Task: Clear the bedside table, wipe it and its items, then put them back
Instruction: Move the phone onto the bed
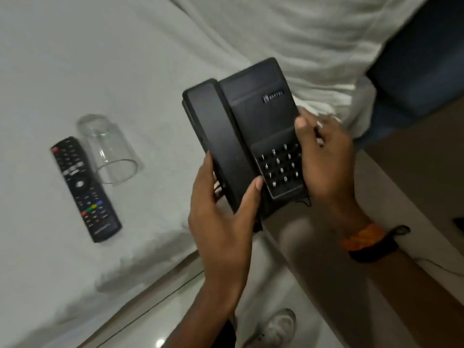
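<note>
I hold a black desk phone (253, 116) in the air over the edge of the bed, its handset resting in the cradle on the left side. My left hand (221, 217) grips the phone's lower left end, thumb by the keypad. My right hand (324, 156) clasps its right side next to the number keys. On the white bed sheet (50, 71) to the left lie a black TV remote (85, 189) and a clear drinking glass (108, 149) on its side, touching each other.
The beige bedside table top (414, 184) shows at the right, beyond my right wrist with its orange and black bands. A thin cable (437, 264) trails across it. A white pillow (288, 33) and a dark blue headboard (426, 59) lie behind. Pale floor and my shoe (278, 325) are below.
</note>
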Available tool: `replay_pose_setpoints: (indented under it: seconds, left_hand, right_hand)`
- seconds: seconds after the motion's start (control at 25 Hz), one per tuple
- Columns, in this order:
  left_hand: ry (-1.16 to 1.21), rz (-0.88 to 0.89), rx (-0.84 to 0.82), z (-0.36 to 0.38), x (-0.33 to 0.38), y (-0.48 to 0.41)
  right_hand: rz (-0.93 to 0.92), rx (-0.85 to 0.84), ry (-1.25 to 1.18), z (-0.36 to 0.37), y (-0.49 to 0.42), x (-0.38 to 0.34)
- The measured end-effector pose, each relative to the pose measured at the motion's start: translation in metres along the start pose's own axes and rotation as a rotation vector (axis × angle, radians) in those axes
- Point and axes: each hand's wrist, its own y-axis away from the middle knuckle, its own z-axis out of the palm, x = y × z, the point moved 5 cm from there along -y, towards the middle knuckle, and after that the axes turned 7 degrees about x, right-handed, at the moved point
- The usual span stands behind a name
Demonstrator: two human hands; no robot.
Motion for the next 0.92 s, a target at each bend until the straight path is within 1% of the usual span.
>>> replay_pose_setpoints:
  seconds: [0.12, 0.2, 0.28, 0.36, 0.48, 0.6, 0.68, 0.76, 0.84, 0.92]
  left_hand:
    - [-0.057, 0.003, 0.107, -0.013, 0.005, -0.057]
    - [-0.081, -0.007, 0.145, -0.019, -0.001, -0.092]
    - [-0.113, -0.014, 0.153, -0.020, -0.013, -0.123]
    - [-0.166, -0.022, 0.133, -0.015, -0.023, -0.148]
    - [-0.236, 0.009, 0.097, 0.001, -0.030, -0.163]
    - [-0.306, 0.055, 0.112, 0.010, -0.031, -0.163]
    - [-0.335, 0.065, 0.104, 0.011, -0.032, -0.163]
    - [-0.336, 0.064, 0.079, 0.010, -0.033, -0.164]
    - [-0.340, 0.082, 0.054, 0.010, -0.031, -0.158]
    - [-0.403, 0.185, 0.056, 0.010, -0.023, -0.137]
  right_hand:
    - [-0.109, -0.159, 0.042, 0.064, -0.039, -0.034]
    - [-0.152, -0.214, 0.073, 0.107, -0.059, -0.045]
    - [-0.142, -0.251, 0.100, 0.139, -0.074, -0.044]
    - [-0.102, -0.253, 0.130, 0.157, -0.089, -0.034]
    - [-0.085, -0.245, 0.162, 0.164, -0.106, -0.014]
    - [-0.061, -0.296, 0.118, 0.167, -0.110, 0.001]
    - [-0.082, -0.348, 0.105, 0.164, -0.108, 0.001]
    - [-0.117, -0.362, 0.119, 0.161, -0.105, -0.004]
    - [-0.183, -0.298, 0.187, 0.151, -0.097, -0.004]
    - [-0.248, -0.162, 0.220, 0.128, -0.075, 0.002]
